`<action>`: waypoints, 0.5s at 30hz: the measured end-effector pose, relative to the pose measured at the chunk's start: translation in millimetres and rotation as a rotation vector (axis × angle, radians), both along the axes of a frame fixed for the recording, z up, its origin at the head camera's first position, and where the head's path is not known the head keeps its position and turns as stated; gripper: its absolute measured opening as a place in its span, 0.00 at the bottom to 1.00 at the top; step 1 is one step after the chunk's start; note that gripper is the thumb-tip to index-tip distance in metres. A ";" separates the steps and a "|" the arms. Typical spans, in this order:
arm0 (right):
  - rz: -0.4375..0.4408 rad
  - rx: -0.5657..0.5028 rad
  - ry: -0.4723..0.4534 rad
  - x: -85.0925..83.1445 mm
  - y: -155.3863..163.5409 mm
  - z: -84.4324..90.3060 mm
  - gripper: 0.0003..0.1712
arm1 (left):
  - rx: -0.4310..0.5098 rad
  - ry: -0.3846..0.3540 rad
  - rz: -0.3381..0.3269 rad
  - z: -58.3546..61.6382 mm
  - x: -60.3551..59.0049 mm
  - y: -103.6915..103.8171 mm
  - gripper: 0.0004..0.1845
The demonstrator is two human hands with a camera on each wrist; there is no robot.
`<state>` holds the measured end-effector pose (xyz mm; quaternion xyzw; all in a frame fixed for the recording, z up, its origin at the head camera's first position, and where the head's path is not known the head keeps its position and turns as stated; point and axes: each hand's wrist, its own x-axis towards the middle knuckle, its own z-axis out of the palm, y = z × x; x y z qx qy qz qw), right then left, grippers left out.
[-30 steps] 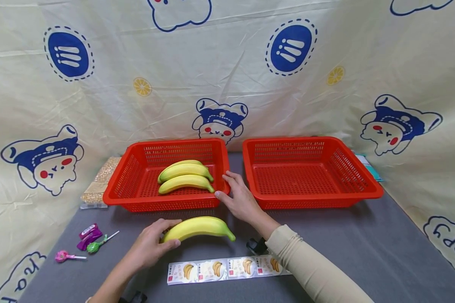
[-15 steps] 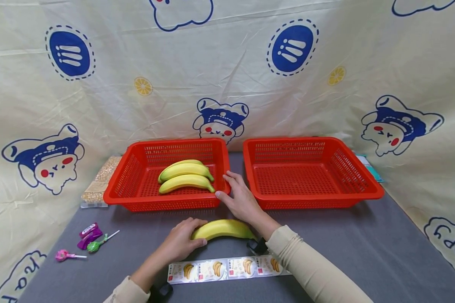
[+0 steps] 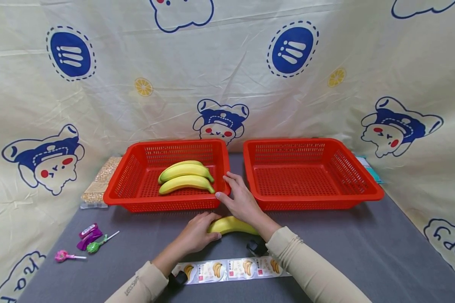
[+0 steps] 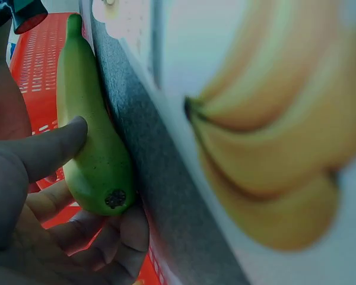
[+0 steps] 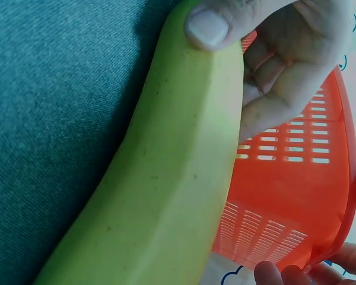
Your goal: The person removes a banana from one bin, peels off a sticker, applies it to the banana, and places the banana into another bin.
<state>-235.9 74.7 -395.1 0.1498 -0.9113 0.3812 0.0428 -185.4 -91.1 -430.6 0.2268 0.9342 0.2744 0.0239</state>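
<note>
A yellow-green banana (image 3: pixel 231 225) lies on the grey table (image 3: pixel 364 244) in front of the left red basket (image 3: pixel 121 198). My left hand (image 3: pixel 213 227) grips its left end, thumb on the near side and fingers on the far side. The left wrist view shows the thumb (image 4: pixel 47 148) on the banana (image 4: pixel 95 154). My right hand (image 3: pixel 223 185) rests with straight fingers on the basket's front right corner, and its wrist hides the banana's right end. The right wrist view shows the banana (image 5: pixel 166 178) close up beside the basket (image 5: pixel 285 202).
More bananas (image 3: pixel 186 182) lie in the left basket. An empty red basket (image 3: pixel 364 195) stands to the right. A strip of banana stickers (image 3: pixel 242 267) lies near me. Wrapped candies (image 3: pixel 91 240) and a bag of grain (image 3: pixel 98 181) are at the left. A printed cloth (image 3: pixel 227 75) walls the table.
My left hand has slid the banana to the right across the table, until its right end went under my right wrist. The right hand has stayed on the basket's corner.
</note>
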 end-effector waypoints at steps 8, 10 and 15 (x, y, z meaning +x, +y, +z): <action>-0.007 -0.003 -0.003 0.0 -1.3 -1.2 0.38 | -0.015 -0.009 -0.006 -1.9 -3.9 3.3 0.23; -0.008 -0.005 -0.007 0.0 -1.5 -1.0 0.38 | -0.017 -0.009 -0.004 -1.6 -3.8 3.3 0.24; 0.007 -0.001 -0.010 2.3 0.6 1.3 0.39 | -0.003 0.036 0.024 3.1 -0.6 2.8 0.25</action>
